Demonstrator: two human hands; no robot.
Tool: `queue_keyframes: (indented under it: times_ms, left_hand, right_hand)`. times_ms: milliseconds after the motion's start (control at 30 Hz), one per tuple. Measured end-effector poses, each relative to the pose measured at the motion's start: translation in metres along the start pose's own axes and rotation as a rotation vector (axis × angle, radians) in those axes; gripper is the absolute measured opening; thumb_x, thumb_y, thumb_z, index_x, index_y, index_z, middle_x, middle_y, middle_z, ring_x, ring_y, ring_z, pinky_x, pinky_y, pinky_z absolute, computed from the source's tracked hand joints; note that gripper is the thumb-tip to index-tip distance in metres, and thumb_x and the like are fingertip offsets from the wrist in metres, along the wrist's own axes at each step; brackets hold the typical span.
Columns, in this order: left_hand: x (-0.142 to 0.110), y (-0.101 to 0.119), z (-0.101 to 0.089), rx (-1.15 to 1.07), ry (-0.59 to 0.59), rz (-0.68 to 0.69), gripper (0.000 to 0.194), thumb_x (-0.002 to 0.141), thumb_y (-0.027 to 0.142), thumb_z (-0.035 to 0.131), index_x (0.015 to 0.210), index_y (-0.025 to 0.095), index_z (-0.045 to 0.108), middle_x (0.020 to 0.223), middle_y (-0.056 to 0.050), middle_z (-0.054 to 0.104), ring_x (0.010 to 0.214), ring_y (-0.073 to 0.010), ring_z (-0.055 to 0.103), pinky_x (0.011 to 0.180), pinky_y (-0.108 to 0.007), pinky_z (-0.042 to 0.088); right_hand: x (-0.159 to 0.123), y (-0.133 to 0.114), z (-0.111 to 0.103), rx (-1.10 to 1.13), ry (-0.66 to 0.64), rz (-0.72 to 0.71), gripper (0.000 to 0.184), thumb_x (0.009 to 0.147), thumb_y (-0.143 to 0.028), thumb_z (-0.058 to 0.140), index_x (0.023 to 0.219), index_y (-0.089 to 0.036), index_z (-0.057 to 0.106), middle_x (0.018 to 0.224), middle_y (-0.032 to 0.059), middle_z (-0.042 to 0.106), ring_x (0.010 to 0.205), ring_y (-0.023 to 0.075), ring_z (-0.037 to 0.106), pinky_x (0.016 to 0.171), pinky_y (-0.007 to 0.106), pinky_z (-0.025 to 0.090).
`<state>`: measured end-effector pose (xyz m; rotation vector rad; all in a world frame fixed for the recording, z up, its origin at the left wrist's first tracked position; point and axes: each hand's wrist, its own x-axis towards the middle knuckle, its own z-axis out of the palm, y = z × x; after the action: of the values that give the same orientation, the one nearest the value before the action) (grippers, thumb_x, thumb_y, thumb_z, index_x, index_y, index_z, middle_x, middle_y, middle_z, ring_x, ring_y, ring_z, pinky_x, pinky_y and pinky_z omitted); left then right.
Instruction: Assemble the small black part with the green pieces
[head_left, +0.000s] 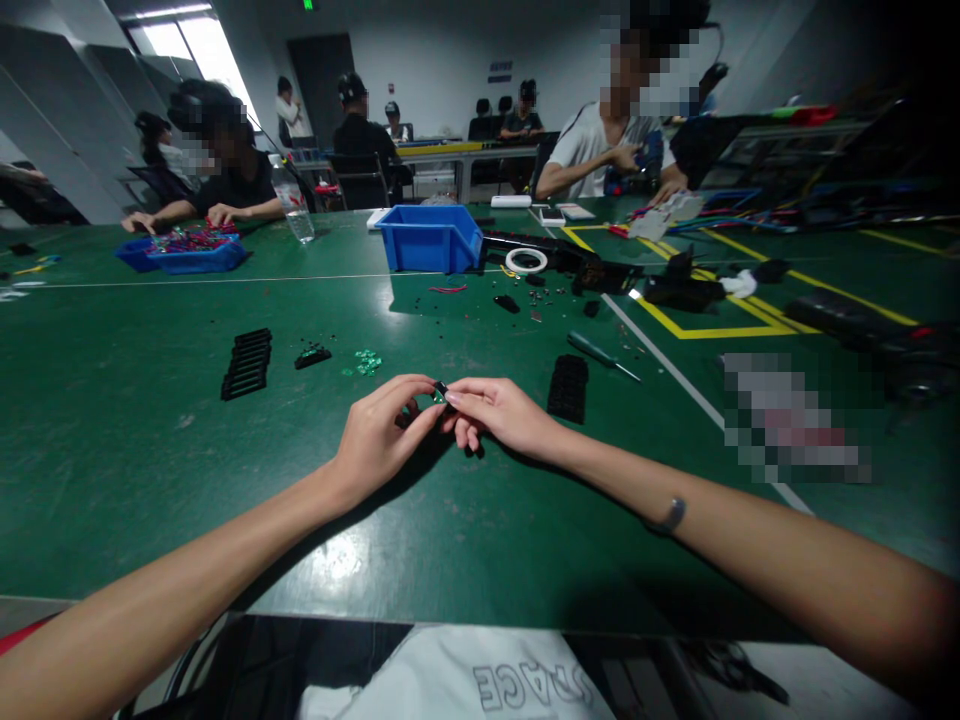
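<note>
My left hand (pixel 386 425) and my right hand (pixel 499 412) meet over the middle of the green table. Between their fingertips is a small black part (pixel 440 386) with a bit of green on it; the fingers cover most of it. Left of my hands lie a pile of small green pieces (pixel 366 362), a black piece (pixel 312 357) with tiny bits beside it, and a row of black strip-like parts (pixel 247 364). Close to my right wrist is a block of black parts (pixel 568 389). A screwdriver (pixel 602 355) with a green handle lies just beyond.
A blue bin (pixel 431 240) stands beyond my hands, with a white ring (pixel 526 261) and scattered small bits near it. Blue trays (pixel 196 252) of red parts and a bottle (pixel 294 205) are far left. Dark assemblies (pixel 682 285) lie right. Co-workers sit across the table.
</note>
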<state>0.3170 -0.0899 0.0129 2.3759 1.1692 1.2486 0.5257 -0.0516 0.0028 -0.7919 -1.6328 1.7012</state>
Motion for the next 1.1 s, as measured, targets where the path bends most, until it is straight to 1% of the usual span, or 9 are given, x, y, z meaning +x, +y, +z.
queue_keyframes:
  times_ms: [233,567,633,800,933,1100]
  left_hand:
    - [-0.0007,-0.0018,0.0018,-0.011,0.022,0.006,0.018,0.094,0.028,0.066,0.108,0.017,0.068,0.115,-0.009,0.072,0.081,-0.0123,0.066,0.075,-0.024,0.054]
    - [0.0,-0.0018,0.0018,0.001,0.03,0.002,0.019,0.094,0.028,0.067,0.108,0.016,0.071,0.115,-0.01,0.073,0.082,-0.0132,0.068,0.075,-0.024,0.054]
    - [-0.0001,-0.0018,0.0018,0.005,0.036,0.004,0.019,0.093,0.029,0.068,0.108,0.016,0.071,0.114,-0.009,0.074,0.081,-0.013,0.068,0.074,-0.024,0.054]
    - [-0.0006,-0.0006,0.0009,0.009,0.054,0.014,0.02,0.093,0.029,0.069,0.108,0.016,0.071,0.112,-0.009,0.074,0.076,-0.0115,0.067,0.071,-0.023,0.054]
    - [-0.001,-0.001,0.0012,0.022,0.058,0.027,0.021,0.093,0.029,0.068,0.109,0.016,0.071,0.113,-0.009,0.074,0.078,-0.0121,0.067,0.073,-0.024,0.055]
    - [-0.0021,-0.0025,0.0026,0.045,0.054,0.067,0.02,0.093,0.026,0.068,0.11,0.016,0.071,0.114,-0.009,0.074,0.082,-0.0132,0.07,0.075,-0.024,0.056]
  right_hand:
    - [0.0007,0.0003,-0.0006,0.011,-0.009,-0.001,0.038,0.093,-0.051,0.065,0.095,-0.013,0.063,0.076,0.0048,0.073,0.052,0.0105,0.066,0.047,0.02,0.052]
    - [0.0005,0.0009,-0.0004,0.0,-0.003,-0.003,0.039,0.093,-0.052,0.065,0.096,-0.013,0.064,0.08,0.0057,0.073,0.054,0.011,0.067,0.048,0.021,0.052]
    - [0.0003,0.0003,-0.0005,0.0,-0.008,0.001,0.039,0.093,-0.051,0.064,0.096,-0.013,0.064,0.078,0.0053,0.073,0.053,0.011,0.067,0.048,0.021,0.052]
    - [-0.0006,0.0,-0.0015,-0.023,-0.036,0.01,0.036,0.097,-0.049,0.059,0.097,-0.013,0.063,0.063,0.0029,0.07,0.05,0.0113,0.064,0.048,0.02,0.049]
    - [-0.0016,-0.0001,-0.0022,-0.025,-0.05,0.012,0.035,0.099,-0.047,0.056,0.103,-0.014,0.062,0.062,0.0033,0.071,0.049,0.0114,0.064,0.048,0.019,0.048]
    - [-0.0022,-0.0007,-0.0008,-0.027,-0.046,0.02,0.036,0.1,-0.049,0.055,0.101,-0.014,0.062,0.061,0.0039,0.071,0.048,0.0126,0.065,0.047,0.02,0.049]
